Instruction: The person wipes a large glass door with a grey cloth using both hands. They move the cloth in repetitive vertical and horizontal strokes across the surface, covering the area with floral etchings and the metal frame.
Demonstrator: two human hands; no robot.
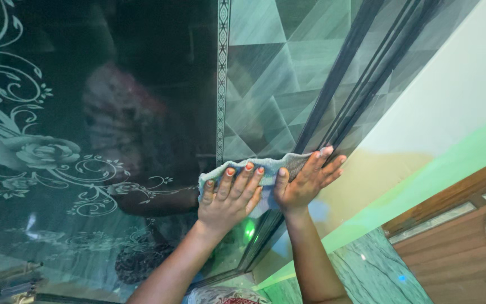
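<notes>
Dark glossy wardrobe door (85, 84) with etched pale flowers is filling the view beside a grey triangle-patterned panel (265, 84). Both hands, left (229, 197) and right (305, 180), are pressing flat, fingers spread, on a pale blue cloth (271, 164) against the panel's edge, likely for even pressure. Most of the cloth is hiding beneath them; the reflection is blurring.
</notes>
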